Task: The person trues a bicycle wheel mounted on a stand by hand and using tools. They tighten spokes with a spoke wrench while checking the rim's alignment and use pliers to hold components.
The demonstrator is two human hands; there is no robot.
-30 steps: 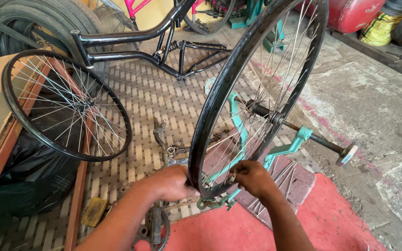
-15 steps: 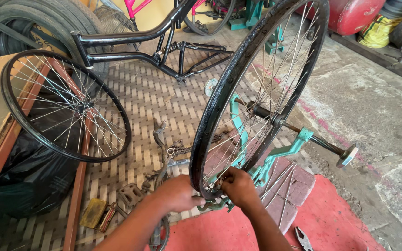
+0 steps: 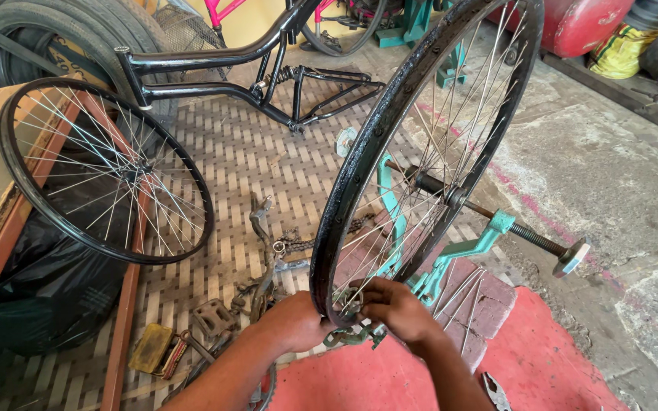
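Working at: bottom of a black spoked wheel, upright in a teal truing stand, centre frame; spoke adjustment looks in hand.
Left hand: curled closed around the rim's lowest edge.
Right hand: fingers pinched among the spokes; what it holds, cannot tell.
Next move: likely needs a fine, steady twist.
Upper left: second wheel, well apart.

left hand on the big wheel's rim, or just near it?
Touching. The head view shows the left hand pressed against the bottom of the black rim, fingers wrapping its edge with no gap; the right hand sits just inside it.
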